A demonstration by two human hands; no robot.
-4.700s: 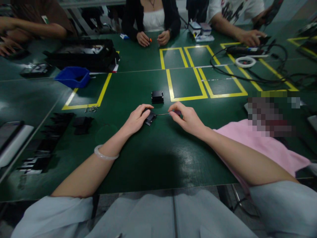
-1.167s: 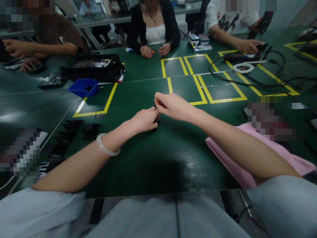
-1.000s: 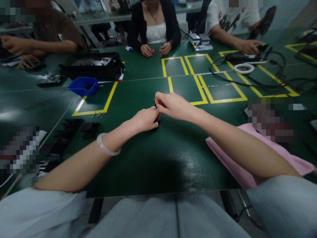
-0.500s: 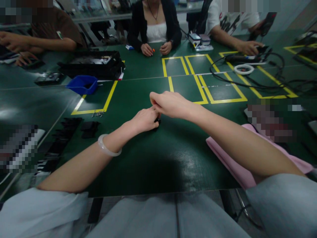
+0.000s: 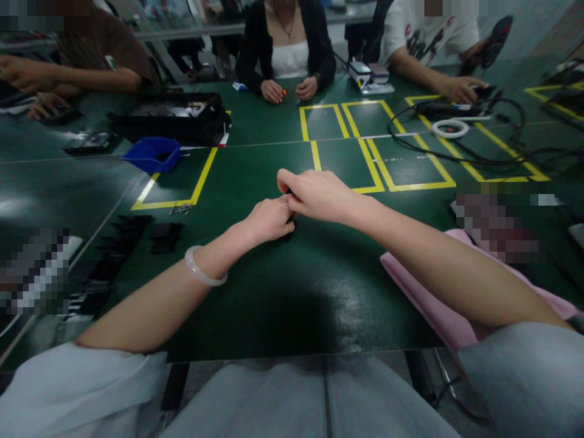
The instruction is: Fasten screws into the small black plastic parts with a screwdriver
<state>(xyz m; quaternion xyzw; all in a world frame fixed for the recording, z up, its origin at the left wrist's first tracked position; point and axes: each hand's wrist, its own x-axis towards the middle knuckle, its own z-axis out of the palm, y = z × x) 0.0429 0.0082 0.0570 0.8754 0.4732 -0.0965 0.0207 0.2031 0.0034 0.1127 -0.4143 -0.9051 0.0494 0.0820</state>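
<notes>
Head view | left hand point(image 5: 270, 220): curled around a small black part point(image 5: 287, 236), mostly hidden, over the green table point(image 5: 237, 304) | right hand point(image 5: 319, 193): fingers bent, touching the left hand — I cannot tell what they grip | leftward I note small metal pieces point(image 5: 182, 209) near a black block point(image 5: 165, 237); blue bin point(image 5: 154, 155) beyond.

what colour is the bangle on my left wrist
Milky white; the bangle shows best in the head view.

place: workshop | shared green workbench point(image 5: 255, 304) | yellow tape outlines point(image 5: 370, 164) | blue bin point(image 5: 146, 146) | small metal parts point(image 5: 181, 209) | co-workers point(image 5: 256, 48) opposite
</notes>
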